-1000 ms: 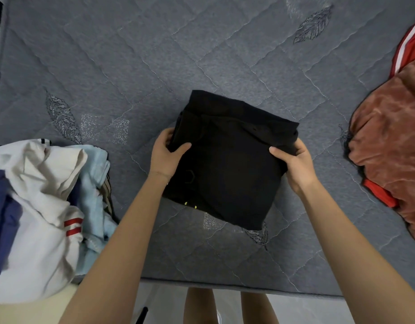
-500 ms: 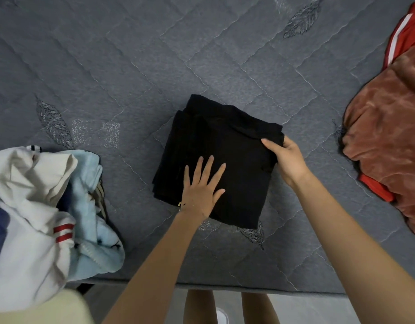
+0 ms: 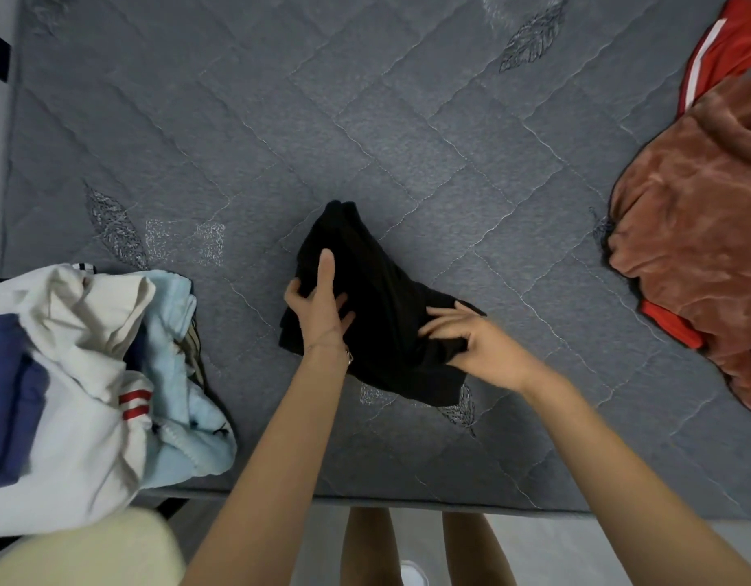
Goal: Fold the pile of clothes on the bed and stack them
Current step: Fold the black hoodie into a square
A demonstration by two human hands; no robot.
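we see a black garment (image 3: 382, 315) lying folded near the front edge of the grey quilted bed (image 3: 365, 120), roughly in the middle of the view, its far end bunched up into a narrow peak. the left hand (image 3: 318, 306) is curled around the garment's left side, fingers wrapped over the cloth and thumb tucked in against it, so it has a firm hold. the right hand (image 3: 475, 340) sits at the right side, fingers bent and pinching a fold of the same cloth near its lower right corner; it is slightly blurred, so we cannot tell just how much cloth it has.

to the left, at the bed's edge, sits a heap of clothes (image 3: 90, 374): white with red stripes, navy and pale blue, well apart from the black garment. to the right lies a rust-brown cloth (image 3: 695, 255) over something red with a white stripe (image 3: 720, 48), also well apart. below the bed's edge we see the person's bare legs (image 3: 420, 547).
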